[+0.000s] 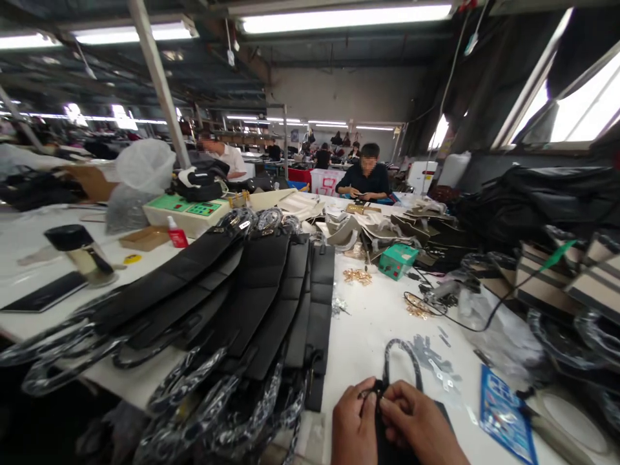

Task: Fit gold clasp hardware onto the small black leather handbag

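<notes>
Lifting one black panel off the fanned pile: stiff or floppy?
Probably semi-floppy: the black panels bow along their length yet keep fairly flat faces. The looped handles look slippery, being wrapped in shiny clear film. Neighbours may drag along, since panels overlap and handles crowd together.

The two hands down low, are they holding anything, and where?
Yes: the left hand and right hand pinch a black piece near the foot of its looped handle.

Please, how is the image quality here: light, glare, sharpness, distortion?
Head view: ceiling tubes and right-hand window blown out white; dark roof; far workers soft and small; plastic-wrapped handles glinting; column leaning, wide-angle stretch likely.
</notes>
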`<state>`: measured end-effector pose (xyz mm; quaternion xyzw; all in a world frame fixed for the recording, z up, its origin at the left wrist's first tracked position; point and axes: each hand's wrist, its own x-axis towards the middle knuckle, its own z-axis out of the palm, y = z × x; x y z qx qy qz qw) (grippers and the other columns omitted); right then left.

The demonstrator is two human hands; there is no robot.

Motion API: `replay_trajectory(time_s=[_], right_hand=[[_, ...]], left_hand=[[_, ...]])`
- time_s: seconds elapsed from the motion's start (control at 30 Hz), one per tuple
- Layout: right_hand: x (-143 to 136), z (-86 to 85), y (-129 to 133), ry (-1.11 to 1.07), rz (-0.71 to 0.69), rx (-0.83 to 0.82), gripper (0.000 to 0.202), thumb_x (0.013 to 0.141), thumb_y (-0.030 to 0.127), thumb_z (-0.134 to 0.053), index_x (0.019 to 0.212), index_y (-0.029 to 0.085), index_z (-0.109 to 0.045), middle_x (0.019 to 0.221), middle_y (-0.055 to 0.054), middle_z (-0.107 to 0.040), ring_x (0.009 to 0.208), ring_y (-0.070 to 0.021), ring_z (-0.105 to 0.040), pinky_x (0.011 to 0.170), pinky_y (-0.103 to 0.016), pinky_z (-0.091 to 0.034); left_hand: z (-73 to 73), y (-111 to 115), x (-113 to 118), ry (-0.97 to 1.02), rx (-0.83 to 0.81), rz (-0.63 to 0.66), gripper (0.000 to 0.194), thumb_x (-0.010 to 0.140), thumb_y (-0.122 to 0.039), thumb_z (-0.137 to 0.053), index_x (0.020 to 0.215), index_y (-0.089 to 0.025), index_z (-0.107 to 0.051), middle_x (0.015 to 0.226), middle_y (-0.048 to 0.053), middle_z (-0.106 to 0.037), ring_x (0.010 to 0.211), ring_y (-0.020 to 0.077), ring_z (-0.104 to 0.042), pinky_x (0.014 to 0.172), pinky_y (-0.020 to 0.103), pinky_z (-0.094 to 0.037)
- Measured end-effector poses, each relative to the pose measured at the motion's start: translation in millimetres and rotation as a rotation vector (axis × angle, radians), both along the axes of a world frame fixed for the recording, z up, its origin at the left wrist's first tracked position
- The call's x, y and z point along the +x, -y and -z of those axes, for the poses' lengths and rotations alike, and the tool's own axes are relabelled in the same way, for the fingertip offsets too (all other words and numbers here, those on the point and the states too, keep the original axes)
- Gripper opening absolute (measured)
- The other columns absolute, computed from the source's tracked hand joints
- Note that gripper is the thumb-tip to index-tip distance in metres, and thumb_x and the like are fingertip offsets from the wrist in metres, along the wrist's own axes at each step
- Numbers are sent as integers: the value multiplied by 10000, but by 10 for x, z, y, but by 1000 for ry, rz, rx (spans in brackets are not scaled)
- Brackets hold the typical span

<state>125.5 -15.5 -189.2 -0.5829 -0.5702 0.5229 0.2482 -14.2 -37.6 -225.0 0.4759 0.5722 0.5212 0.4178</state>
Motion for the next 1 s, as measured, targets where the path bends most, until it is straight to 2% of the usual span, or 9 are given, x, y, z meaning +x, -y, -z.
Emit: replay_trajectory(time_s=[0.17,0.27,0.4,0.47,0.63,0.73,0.83,0.9,1.0], right_hand=[[-61,29,24,-42,53,36,249,829,444,-587,748,211,-554,602,21,-635,514,-140,-630,476,-209,-438],[45,25,108,48,77,166,273,857,472,-562,752,221,-586,646,3,-664,557,-158,-651,524,-225,-490],[358,35,238,351,100,538,237,830,456,-631,981,284,-691,1025,-33,-729,826,-202,-711,729,-253,-559],[485,36,280,451,54,605,260,831,414,-641,1078,340,-679,1155,-10,-698,940,-207,-708,782,-256,-562],[565,-45,292,442,10,578,291,850,327,-614,1139,346,-644,1087,-3,-669,937,-195,-687,833,-283,-536],[637,-130,271,329,94,580,146,855,378,-626,954,284,-678,941,-24,-657,854,-206,-659,811,-309,-515],[822,-167,295,210,280,585,168,866,407,-610,860,249,-669,914,-54,-673,874,-231,-638,814,-337,-491],[960,-155,337,157,393,479,226,833,427,-640,935,230,-681,934,-64,-699,865,-241,-643,800,-350,-486],[1097,-110,382,27,399,244,292,833,472,-614,857,193,-698,725,-25,-680,681,-196,-612,646,-310,-455]], left_hand=[[109,-46,3,30,-30,10,428,886,-414,-503,1123,-148,-740,1146,132,-736,1105,283,-663,1022,374,-493],[109,-74,-17,96,-69,-14,515,863,-520,-530,1145,-138,-730,1170,136,-727,1130,301,-653,1028,365,-484],[82,-61,-43,99,-76,-16,589,859,-569,-520,1200,-125,-701,1233,141,-697,1188,312,-618,1062,371,-448],[52,-45,-53,71,-84,-2,593,871,-555,-508,1229,-114,-681,1266,139,-680,1229,302,-590,1091,364,-416],[-53,-37,-58,20,-93,26,575,891,-530,-500,1263,-118,-650,1314,134,-650,1269,281,-562,1121,361,-380],[-113,-35,-71,-17,-95,15,549,903,-523,-499,1262,-136,-645,1298,123,-662,1257,282,-574,1101,372,-404],[-153,-1,-115,-66,-114,-1,530,920,-507,-485,1267,-134,-633,1282,125,-670,1242,286,-584,1086,393,-423],[-161,26,-152,-108,-121,-14,525,933,-501,-473,1288,-140,-611,1288,127,-664,1244,285,-580,1089,410,-422],[-165,35,-193,-235,-95,-18,498,948,-470,-466,1326,-163,-568,1284,122,-660,1225,279,-587,1067,429,-446]])
